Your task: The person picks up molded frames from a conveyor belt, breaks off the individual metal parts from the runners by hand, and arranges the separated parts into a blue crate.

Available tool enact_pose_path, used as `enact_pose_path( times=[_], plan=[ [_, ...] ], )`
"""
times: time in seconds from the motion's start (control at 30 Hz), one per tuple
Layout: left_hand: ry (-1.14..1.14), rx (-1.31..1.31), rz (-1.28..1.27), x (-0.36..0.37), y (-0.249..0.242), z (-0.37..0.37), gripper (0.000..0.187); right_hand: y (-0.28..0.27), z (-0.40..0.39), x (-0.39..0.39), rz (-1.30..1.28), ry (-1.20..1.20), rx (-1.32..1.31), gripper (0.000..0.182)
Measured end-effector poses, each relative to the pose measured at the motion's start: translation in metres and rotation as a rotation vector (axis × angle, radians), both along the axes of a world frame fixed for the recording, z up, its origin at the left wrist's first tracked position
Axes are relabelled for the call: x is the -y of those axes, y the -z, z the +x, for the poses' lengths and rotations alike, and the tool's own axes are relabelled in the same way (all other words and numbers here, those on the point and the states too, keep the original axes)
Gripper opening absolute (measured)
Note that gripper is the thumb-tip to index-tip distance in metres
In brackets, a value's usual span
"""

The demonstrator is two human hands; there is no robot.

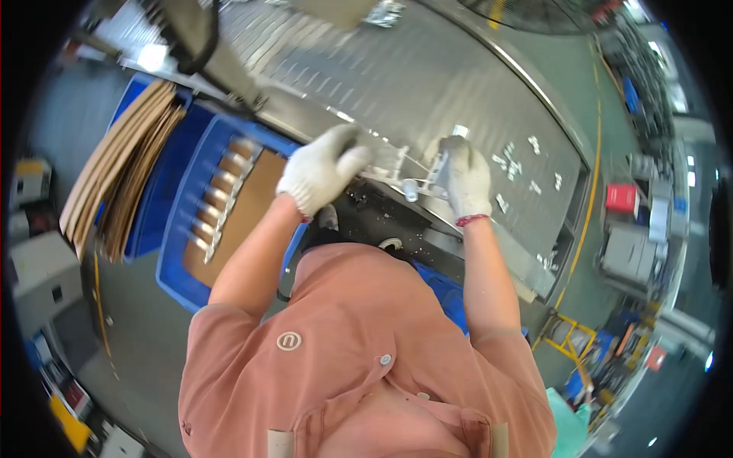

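Observation:
A silvery branched metal casting spans the gap between my two hands, above the front edge of the metal table. My left hand, in a white knit glove, is closed at the casting's left end, with the thumb toward it. My right hand, in a similar glove with a red cuff edge, grips the right end with fingers curled over it. The fingers partly hide both ends, and motion blurs the details. Just beyond my right fingertips lies a small shiny piece.
Small metal bits lie scattered on the slotted metal table. At left, a blue bin holds a row of metal parts on cardboard. Brown cardboard sheets stand in another blue bin. A machine arm reaches over the table's left side.

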State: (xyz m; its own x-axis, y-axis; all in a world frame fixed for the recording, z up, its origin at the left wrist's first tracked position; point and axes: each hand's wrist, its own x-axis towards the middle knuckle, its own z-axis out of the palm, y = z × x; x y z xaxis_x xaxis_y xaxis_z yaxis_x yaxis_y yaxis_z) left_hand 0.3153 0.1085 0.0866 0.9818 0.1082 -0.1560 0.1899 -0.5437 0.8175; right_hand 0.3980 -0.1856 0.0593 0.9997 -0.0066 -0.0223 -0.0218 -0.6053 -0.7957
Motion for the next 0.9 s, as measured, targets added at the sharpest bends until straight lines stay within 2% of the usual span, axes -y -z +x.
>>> enact_pose_path(
  times=[0.1, 0.13, 0.27, 0.37, 0.47, 0.53, 0.57, 0.63, 0.73, 0.77, 0.9],
  plan=[
    [0.320, -0.031, 0.032, 0.069, -0.020, 0.041, 0.059, -0.001, -0.011, 0.025, -0.084, 0.033, 0.127, 0.066],
    [0.377, -0.041, 0.085, 0.094, -0.014, 0.049, 0.057, -0.026, -0.018, 0.029, -0.045, 0.049, 0.039, 0.070],
    [0.424, -0.123, 0.157, 0.182, 0.013, 0.059, 0.055, 0.025, -0.019, 0.112, 0.023, 0.207, -0.066, 0.085],
    [0.566, -0.015, 0.202, 0.246, 0.042, 0.066, 0.054, 0.073, -0.017, 0.188, 0.193, 0.224, -0.130, 0.093],
    [0.667, 0.090, 0.236, 0.278, 0.042, 0.059, 0.051, 0.078, -0.035, 0.225, 0.333, 0.245, -0.225, 0.093],
    [0.716, 0.120, 0.240, 0.313, 0.030, 0.058, 0.050, 0.104, -0.041, 0.259, 0.458, 0.211, -0.154, 0.086],
    [0.821, 0.193, 0.274, 0.324, 0.026, 0.062, 0.053, 0.120, -0.047, 0.270, 0.444, 0.161, -0.007, 0.084],
    [0.879, 0.148, 0.435, 0.351, 0.018, 0.065, 0.056, 0.092, -0.055, 0.292, 0.364, 0.222, -0.212, 0.080],
    [0.903, 0.145, 0.636, 0.379, 0.024, 0.056, 0.059, 0.034, -0.055, 0.305, -0.270, 0.080, -0.249, 0.076],
    [0.894, 0.153, 0.685, 0.394, 0.018, 0.060, 0.059, 0.028, -0.055, 0.312, -0.306, 0.110, -0.214, 0.071],
    [1.007, 0.117, 0.820, 0.414, -0.002, 0.064, 0.057, 0.088, -0.062, 0.342, 0.608, 0.225, -0.456, 0.067]
  ],
)
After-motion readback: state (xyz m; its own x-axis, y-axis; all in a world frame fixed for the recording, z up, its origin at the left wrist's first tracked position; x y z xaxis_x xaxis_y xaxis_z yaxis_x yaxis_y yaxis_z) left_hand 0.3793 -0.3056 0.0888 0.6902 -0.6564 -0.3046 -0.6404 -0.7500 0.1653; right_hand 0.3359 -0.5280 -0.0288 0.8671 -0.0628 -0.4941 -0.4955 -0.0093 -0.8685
